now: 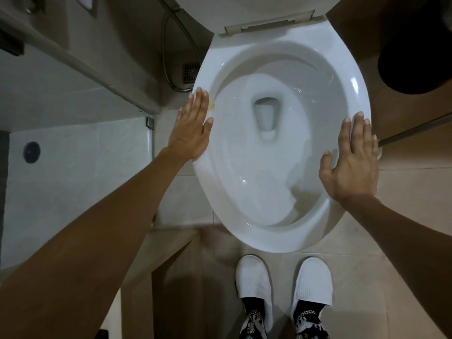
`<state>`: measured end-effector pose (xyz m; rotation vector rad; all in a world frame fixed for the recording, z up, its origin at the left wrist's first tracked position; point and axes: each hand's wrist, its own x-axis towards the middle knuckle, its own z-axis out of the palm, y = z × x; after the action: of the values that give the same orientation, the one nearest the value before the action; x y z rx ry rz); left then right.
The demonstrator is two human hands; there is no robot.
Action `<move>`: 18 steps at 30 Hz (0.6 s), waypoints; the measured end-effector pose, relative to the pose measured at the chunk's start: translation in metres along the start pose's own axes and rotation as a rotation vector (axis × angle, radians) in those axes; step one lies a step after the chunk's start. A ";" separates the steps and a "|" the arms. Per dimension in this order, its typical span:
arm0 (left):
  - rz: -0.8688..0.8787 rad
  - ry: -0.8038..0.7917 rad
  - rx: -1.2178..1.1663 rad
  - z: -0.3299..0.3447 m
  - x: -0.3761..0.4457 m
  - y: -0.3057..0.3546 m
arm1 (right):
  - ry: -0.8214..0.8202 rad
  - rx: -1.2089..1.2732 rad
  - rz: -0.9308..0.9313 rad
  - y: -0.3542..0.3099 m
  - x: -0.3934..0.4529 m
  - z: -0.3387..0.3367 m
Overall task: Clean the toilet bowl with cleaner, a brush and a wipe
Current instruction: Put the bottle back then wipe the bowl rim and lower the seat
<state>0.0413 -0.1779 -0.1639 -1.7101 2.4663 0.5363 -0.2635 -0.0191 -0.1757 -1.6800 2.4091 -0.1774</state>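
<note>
Two flat palms, our left hand (189,129) and right hand (352,162), press the glossy oval toilet bowl (281,236), holding nothing, above white slippers (254,280).

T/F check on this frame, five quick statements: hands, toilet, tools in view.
1. Both hands lie flat on the toilet rim. True: left hand and right hand have straight fingers.
2. The right hand holds a brush. False: it holds nothing; no brush is in view.
3. The lid is up. True.
4. A yellowish stain sits beside the left hand. True.
5. The person is barefoot. False: white slippers are on both feet.
</note>
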 end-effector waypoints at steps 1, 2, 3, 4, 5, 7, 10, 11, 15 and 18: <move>-0.010 0.013 0.020 0.000 0.000 0.000 | -0.001 0.000 0.000 0.000 0.000 0.000; -0.024 0.027 0.039 0.001 0.000 0.000 | -0.001 0.000 0.001 0.000 0.000 0.000; -0.044 0.036 0.048 0.002 0.000 0.000 | -0.003 0.000 0.000 -0.001 0.000 0.000; -0.065 0.038 0.041 0.002 0.000 0.001 | -0.005 0.001 -0.001 0.000 0.000 0.000; -0.084 0.033 0.025 0.003 0.000 0.002 | -0.008 0.002 -0.002 0.000 0.000 -0.001; -0.120 0.025 -0.002 0.005 0.000 0.007 | -0.015 0.001 -0.001 0.000 0.000 -0.001; -0.161 0.051 -0.059 0.006 -0.001 0.015 | -0.025 -0.002 -0.001 0.000 0.000 -0.001; -0.174 0.067 -0.088 0.006 -0.002 0.017 | -0.028 -0.002 -0.001 0.000 0.001 -0.001; -0.192 0.090 -0.068 0.006 -0.014 0.023 | -0.028 0.008 0.003 0.000 0.000 -0.002; -0.193 0.086 0.081 0.005 -0.031 0.021 | -0.033 0.011 -0.002 -0.001 -0.001 -0.003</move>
<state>0.0328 -0.1421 -0.1552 -1.9480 2.3069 0.3450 -0.2627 -0.0191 -0.1722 -1.6668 2.3786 -0.1619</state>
